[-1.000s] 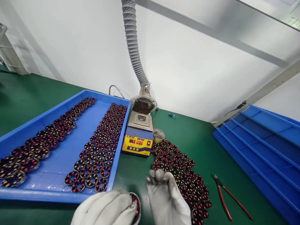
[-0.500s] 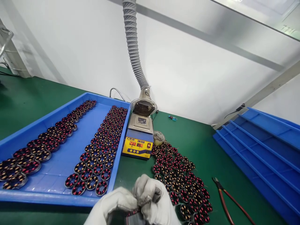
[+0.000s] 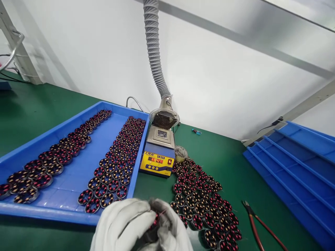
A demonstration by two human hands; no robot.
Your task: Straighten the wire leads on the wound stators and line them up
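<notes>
Both hands wear whitish gloves and meet at the bottom centre of the view. My left hand (image 3: 121, 223) is closed round a small motor stator (image 3: 155, 221), a dark ring with red windings that shows only in part between the gloves. Against its other side, my right hand (image 3: 174, 230) has its fingers curled, their tips greyed with dirt. Thin wire ends seem to stick up by these fingertips. Just right of the hands lies a loose group of similar stators (image 3: 196, 222) with red or copper-coloured windings.
A blue tray (image 3: 86, 158) with rows of stators stands at left. Beside it is a yellow-fronted solder pot (image 3: 156, 164) under a fume hose (image 3: 154, 48), with a small cup (image 3: 180, 153) alongside. Red-handled cutters (image 3: 252, 218) and stacked blue trays (image 3: 295, 167) are at right.
The hands have turned and drawn closer together round the stator, my left glove now covering the tray's near corner. The view has shifted slightly left.
</notes>
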